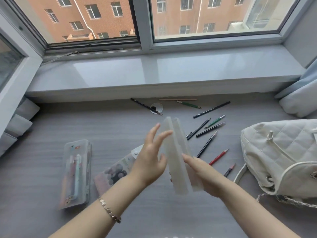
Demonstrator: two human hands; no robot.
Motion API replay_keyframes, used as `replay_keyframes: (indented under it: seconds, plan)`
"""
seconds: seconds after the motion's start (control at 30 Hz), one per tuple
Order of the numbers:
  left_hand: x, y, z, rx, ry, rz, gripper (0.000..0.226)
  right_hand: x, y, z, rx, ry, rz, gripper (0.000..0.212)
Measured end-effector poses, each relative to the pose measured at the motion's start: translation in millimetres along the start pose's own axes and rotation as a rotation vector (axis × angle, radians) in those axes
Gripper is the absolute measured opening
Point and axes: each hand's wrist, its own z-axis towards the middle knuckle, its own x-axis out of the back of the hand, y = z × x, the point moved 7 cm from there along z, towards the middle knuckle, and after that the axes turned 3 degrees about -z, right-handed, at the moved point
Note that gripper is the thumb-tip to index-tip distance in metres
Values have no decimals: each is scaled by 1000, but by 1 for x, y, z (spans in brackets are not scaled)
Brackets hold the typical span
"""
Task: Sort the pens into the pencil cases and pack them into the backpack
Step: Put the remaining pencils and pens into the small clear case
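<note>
— Where do we have the frosted case (178, 152)?

— Up off the desk, well clear of the backpack (281, 152) on the side away from its flap. It stands on edge, its long axis running from our wrists up and away, and its two halves are a little parted along the top.

— And our grip on it?

— Our right hand (204, 174) holds the lower end, on the face turned toward the backpack. Our left hand (151, 160) lies against the other face with its fingers straight and spread; it presses there and doesn't clasp. Blur hides the thumbs, so we can't tell more.

— The loose pens (206, 145)?

— Scattered between the case and the backpack, the red pencil (219, 156) among the nearest to the backpack. Most point slantwise, roughly parallel to the case.

— So which hand goes for them?

— We judge the right one, since it is nearer. The left would first need to take the case's weight, and the halves must open wider toward the backpack.

— The other cases?

— The clear case (75, 170) and the patterned pouch (116, 170) lie farthest from the backpack, beyond our left hand.
</note>
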Motion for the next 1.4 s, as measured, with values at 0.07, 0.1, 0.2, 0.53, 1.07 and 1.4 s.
replay_keyframes:
  seconds: [0.07, 0.1, 0.2, 0.53, 1.07, 1.4]
  plan:
    - [-21, -19, -11, 575, -46, -538, 77, 8, -2, 5, 71, 154, -100, 23]
    - [-35, -24, -18, 768, -95, -711, 91, 10, -2, 6, 104, 214, -174, 19]
    - [-52, -26, -24, 842, -177, -758, 82, 8, -3, 7, 190, 257, -324, 16]
    - [-55, -36, -36, 1004, -95, -975, 37, 60, 22, -2, 8, 365, -181, 53]
    - [-45, -48, -42, 1026, -35, -602, 46, 137, 18, 13, -262, 941, -887, 24]
    - [-50, -53, -49, 1060, -84, -545, 65, 142, 10, 24, -234, 910, -939, 27]
